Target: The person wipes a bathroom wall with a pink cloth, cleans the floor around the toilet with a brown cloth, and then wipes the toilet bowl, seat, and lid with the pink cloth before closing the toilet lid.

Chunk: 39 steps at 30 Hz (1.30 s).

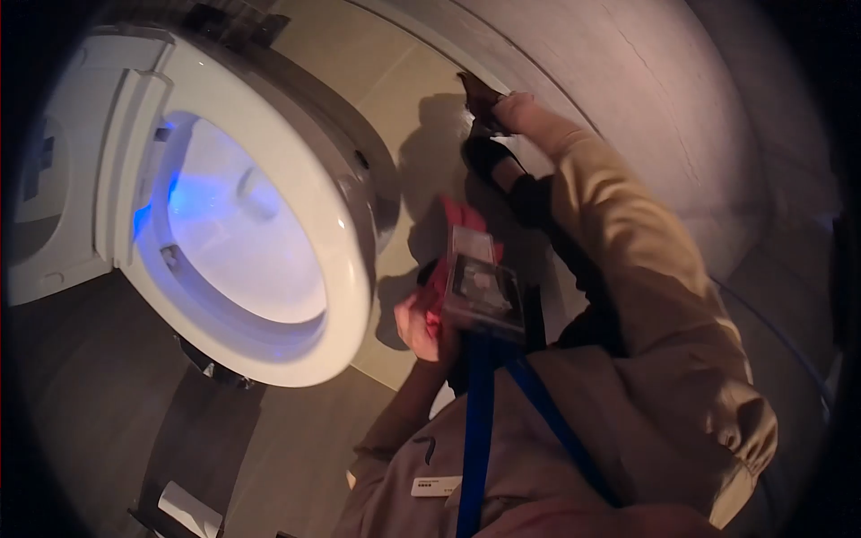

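My left hand point(419, 325) is closed around a pinkish-red cloth point(462, 215), which hangs partly behind the badge on my lanyard. Stretched out toward the pale wall, my right hand point(515, 113) grips a dark brown cloth point(482, 97) close to the floor. The fingertips of the right hand are hard to make out. To the left stands a white toilet point(345, 309), its bowl lit blue inside. Its seat and lid point(112, 170) are raised. Both hands are apart from the toilet.
A clear badge holder point(484, 291) dangles on blue straps in front of me. My dark shoe point(489, 161) rests on beige tile point(395, 81). A smooth pale curved surface point(655, 99) rises at right. A white paper roll point(188, 511) is at lower left.
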{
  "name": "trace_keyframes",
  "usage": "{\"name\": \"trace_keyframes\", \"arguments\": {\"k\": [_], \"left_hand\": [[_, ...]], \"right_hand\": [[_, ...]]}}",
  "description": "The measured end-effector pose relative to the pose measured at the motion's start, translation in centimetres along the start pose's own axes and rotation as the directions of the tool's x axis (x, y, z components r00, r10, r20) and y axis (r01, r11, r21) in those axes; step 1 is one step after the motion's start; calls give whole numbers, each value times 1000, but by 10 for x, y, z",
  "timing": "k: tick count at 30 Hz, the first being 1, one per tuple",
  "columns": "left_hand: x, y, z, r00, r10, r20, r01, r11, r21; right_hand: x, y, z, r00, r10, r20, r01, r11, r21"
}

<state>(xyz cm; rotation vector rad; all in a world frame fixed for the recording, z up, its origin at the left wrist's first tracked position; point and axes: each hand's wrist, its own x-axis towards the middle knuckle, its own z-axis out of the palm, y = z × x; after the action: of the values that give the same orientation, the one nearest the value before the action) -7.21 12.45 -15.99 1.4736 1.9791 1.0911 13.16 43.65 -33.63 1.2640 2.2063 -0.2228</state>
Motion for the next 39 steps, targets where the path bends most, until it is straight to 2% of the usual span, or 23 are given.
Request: {"name": "trace_keyframes", "arguments": {"k": [1,2,4,5,8,10,12,14,15,18,20,21,22,23,24,27,28,29,30,32,35,37,39], "left_hand": [[5,1,0,994,105,24,-105,994,-5],[8,4,1,995,91,48,-91,996,-3],[10,7,8,991,129,-23,-130,988,-87],[8,10,6,993,113,-26,-115,989,-95],[0,19,-7,996,89,7,-88,995,-57],[-14,20,-10,986,162,35,-162,986,-28],[-21,28,-17,985,166,34,-166,986,-25],[-40,30,-20,988,142,59,-141,990,-20],[-49,27,-21,994,105,-4,-105,994,-24],[-67,41,-38,993,38,-111,-45,997,-56],[-75,50,-41,987,-19,-162,9,998,-59],[-80,50,-38,958,83,-275,-91,996,-16],[-86,49,-34,905,193,-379,-192,981,42],[-104,45,-32,883,211,-420,-188,978,95],[-107,47,-31,880,209,-427,-171,977,125],[-126,61,-42,901,143,-410,-60,976,208],[-147,76,-61,908,119,-402,-25,973,231],[-163,90,-74,915,94,-393,7,969,248],[-164,86,-74,919,77,-387,30,964,263],[-182,101,-89,926,27,-376,87,955,285],[-192,115,-82,928,-66,-367,188,933,308],[-199,120,-82,922,-126,-367,255,909,330],[-199,125,-66,912,-168,-374,304,889,342]], "right_hand": [[2,24,14,937,-225,266,223,974,42],[-23,31,-10,833,-265,486,166,957,239],[-49,42,-10,894,-290,341,116,886,449],[-56,42,-14,889,-291,355,116,890,440],[-72,34,-28,949,-177,263,108,961,256],[-72,24,-31,939,-252,234,234,967,103],[-67,27,7,925,-301,231,281,952,118],[-70,30,40,931,-355,89,362,928,-87],[-69,30,53,938,-316,140,323,946,-26],[-83,7,88,968,-227,-111,218,973,-81],[-88,-27,92,943,-309,-124,300,950,-86],[-87,-45,94,925,-351,-143,341,936,-90],[-79,-66,103,826,-541,-161,504,836,-218],[-66,-93,124,681,-657,-323,634,750,-190],[-65,-128,120,611,-732,-301,730,668,-145],[-89,-235,94,357,-886,-297,920,389,-55],[-100,-274,100,376,-915,-146,925,359,127],[-104,-312,135,302,-901,-313,950,312,16],[-118,-326,106,302,-944,-129,949,311,-55],[-121,-352,77,408,-912,48,907,399,-132],[-88,-370,97,638,-745,-197,707,667,-234],[-84,-325,29,688,-725,38,718,673,-177],[-47,-304,69,603,-765,-226,795,599,97]]}}
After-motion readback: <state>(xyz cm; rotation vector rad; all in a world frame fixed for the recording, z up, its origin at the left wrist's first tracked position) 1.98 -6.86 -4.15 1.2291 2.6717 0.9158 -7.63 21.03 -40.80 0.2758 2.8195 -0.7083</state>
